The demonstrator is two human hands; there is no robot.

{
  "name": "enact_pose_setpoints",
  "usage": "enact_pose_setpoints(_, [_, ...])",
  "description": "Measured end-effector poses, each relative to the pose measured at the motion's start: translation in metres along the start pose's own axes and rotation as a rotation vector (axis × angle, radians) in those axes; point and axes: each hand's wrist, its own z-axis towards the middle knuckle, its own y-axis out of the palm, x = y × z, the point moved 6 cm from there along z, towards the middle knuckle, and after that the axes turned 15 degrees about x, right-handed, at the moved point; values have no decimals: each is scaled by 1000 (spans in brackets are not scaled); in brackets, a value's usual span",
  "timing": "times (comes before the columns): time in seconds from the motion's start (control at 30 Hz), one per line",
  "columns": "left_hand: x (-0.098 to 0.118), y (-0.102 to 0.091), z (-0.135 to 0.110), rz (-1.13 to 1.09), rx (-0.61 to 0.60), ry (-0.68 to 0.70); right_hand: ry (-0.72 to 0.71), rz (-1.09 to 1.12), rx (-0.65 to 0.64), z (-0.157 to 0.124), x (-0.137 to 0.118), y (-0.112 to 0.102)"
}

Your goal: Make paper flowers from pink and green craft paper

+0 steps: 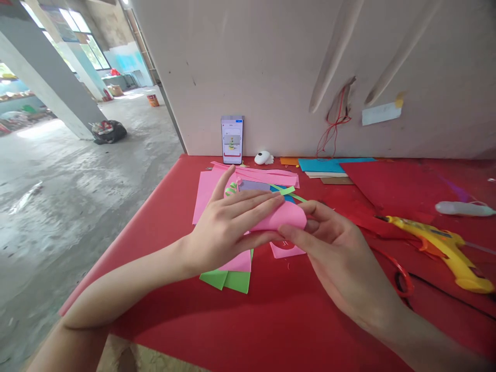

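Both hands hold a curved piece of pink paper (pixel 292 214) above the table. My left hand (pixel 228 222) reaches across from the left, its fingers laid along the paper and one finger sticking up apart from the rest. At the right end, my right hand (pixel 341 253) pinches the paper's rounded edge between thumb and fingers. Beneath my left hand lie pink sheets (pixel 203 194) and green paper pieces (pixel 237 281). A pink offcut (pixel 285 250) with a cut-out lies below the held paper. Behind the fingers are a curled green strip (pixel 231 189) and a light green strip (pixel 287 191).
A phone (pixel 232 139) leans upright against the wall beside a small white object (pixel 263 157). Blue sheets (pixel 329 165) and red sheets (pixel 387 186) lie at the back. To the right are a yellow glue gun (pixel 437 243), a red-handled tool (pixel 403 279) and a whitish tube (pixel 461 208).
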Motion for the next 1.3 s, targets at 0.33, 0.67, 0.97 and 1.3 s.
enact_pose_setpoints(0.33, [2,-1,2,-296,-113,-217,-570,-402,127,-4,-38,-7])
enact_pose_setpoints(0.67, [0,8,-1,-449,-252,-431,-429,-476,38,1,-35,-8])
enact_pose_setpoints(0.97, [-17,24,-12,-643,-362,-817,-294,-444,52,20,-23,-20])
enact_pose_setpoints(1.3, [-39,36,-29,-515,-290,-827,-202,-458,114,36,-14,-30])
